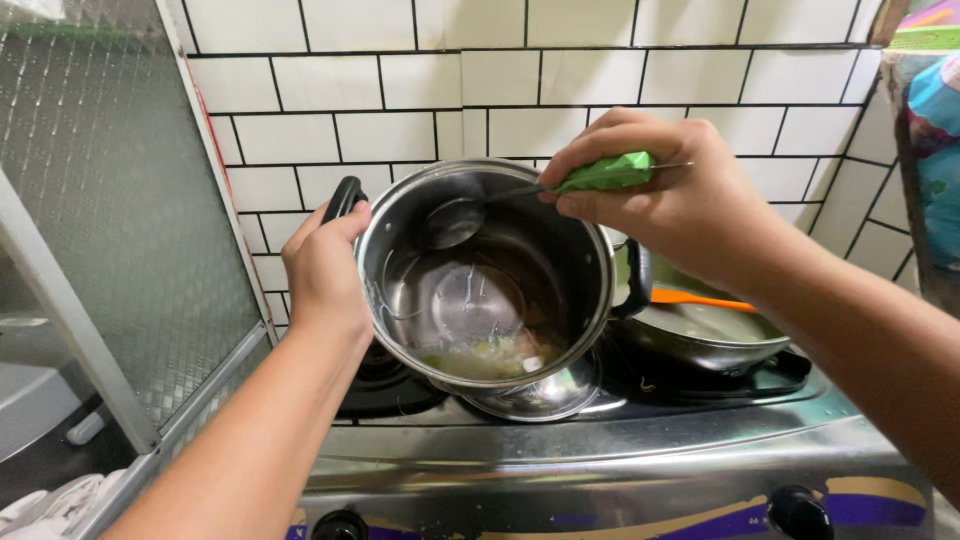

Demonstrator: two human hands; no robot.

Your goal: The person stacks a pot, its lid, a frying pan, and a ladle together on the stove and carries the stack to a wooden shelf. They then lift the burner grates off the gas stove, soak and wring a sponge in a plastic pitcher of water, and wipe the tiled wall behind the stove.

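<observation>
A steel pot (570,250) is tilted toward me above a steel bowl (530,398) on the gas stove. My left hand (325,275) grips the pot's black side handle (343,196). My right hand (670,205) holds a ladle by its green handle (605,173); the ladle's steel bowl (452,222) rests inside the pot against the back wall. Some pale food with liquid (490,357) lies at the pot's lower rim, just over the steel bowl.
A dark pan (705,345) with an orange utensil (695,299) sits on the right burner. The steel stove front (600,470) carries black knobs (798,512). White tiled wall behind, a wire-glass window panel (110,200) at left, coloured cloth (935,150) at right.
</observation>
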